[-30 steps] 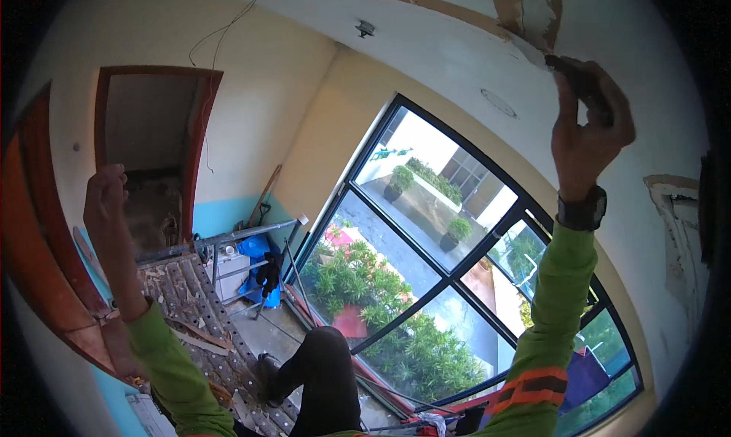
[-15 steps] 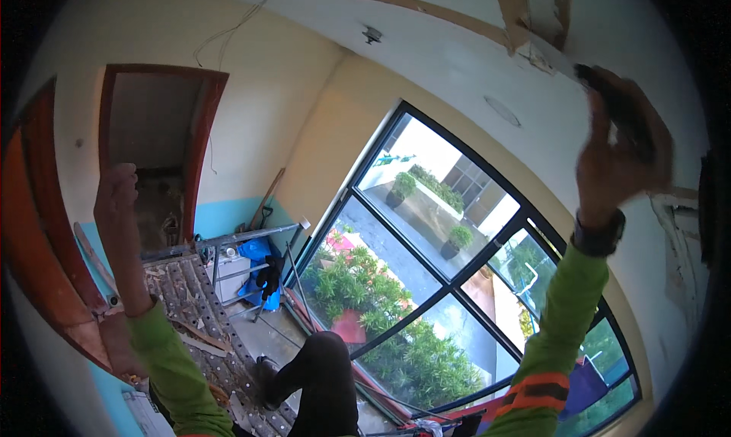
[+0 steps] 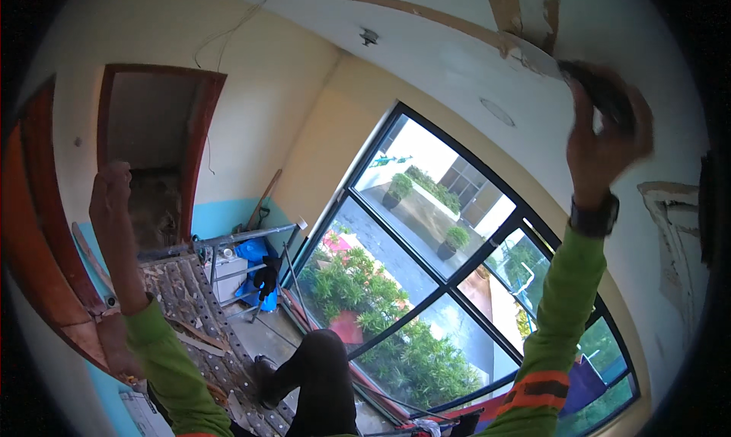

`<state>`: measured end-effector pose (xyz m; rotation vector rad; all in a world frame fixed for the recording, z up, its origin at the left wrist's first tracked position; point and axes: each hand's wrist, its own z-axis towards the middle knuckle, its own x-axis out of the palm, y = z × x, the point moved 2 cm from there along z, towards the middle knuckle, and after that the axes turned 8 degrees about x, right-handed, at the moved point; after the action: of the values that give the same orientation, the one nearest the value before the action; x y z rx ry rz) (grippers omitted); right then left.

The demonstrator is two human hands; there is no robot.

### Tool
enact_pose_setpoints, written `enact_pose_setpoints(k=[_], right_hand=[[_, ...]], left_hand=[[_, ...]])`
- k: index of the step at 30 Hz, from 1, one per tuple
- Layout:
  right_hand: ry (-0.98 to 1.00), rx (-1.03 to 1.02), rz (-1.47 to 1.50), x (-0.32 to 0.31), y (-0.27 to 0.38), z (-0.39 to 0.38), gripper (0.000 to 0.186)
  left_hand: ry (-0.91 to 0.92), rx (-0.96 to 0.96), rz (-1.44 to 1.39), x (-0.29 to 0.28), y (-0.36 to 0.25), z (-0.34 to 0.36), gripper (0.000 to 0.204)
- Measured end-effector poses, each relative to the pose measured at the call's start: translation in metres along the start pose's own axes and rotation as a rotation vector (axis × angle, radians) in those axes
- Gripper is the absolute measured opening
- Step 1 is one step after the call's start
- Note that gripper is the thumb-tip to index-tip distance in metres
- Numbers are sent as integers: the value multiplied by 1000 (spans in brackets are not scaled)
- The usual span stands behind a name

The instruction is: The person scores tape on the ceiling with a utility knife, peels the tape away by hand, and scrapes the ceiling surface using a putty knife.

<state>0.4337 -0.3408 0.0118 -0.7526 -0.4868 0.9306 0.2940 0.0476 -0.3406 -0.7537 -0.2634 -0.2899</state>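
Observation:
Raised at the upper right, my right hand (image 3: 609,144) is wrapped round a dark, flat, elongated hand tool (image 3: 605,94), blurred at its edges. The tool is up at the white ceiling (image 3: 442,64), beside a torn, peeling strip (image 3: 525,52) with brown showing. Whether it touches the surface I cannot tell. My left hand (image 3: 113,189) is lifted on the left, in front of the doorway's edge. Its fingers are curled closed, and anything inside them is hidden.
Under me is a perforated metal platform (image 3: 186,300) strewn with debris, with a metal rail (image 3: 255,235) at its far end. Beyond lie a blue bag (image 3: 251,292) and a white box (image 3: 228,273). A large black-framed window (image 3: 445,281) fills the right; a doorway (image 3: 152,132) stands left.
My right hand has shifted a little to the left along the ceiling with the dark tool. My left hand has barely moved.

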Motion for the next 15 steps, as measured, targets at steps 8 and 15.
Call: enact_pose_setpoints(k=[8,15], right_hand=[[-51,88,242,-22,-7,-1,35],[-15,202,458,-4,-10,-34,35]], left_hand=[[-23,20,-33,-2,6,5,20],[0,0,-2,0,12,6,21]])
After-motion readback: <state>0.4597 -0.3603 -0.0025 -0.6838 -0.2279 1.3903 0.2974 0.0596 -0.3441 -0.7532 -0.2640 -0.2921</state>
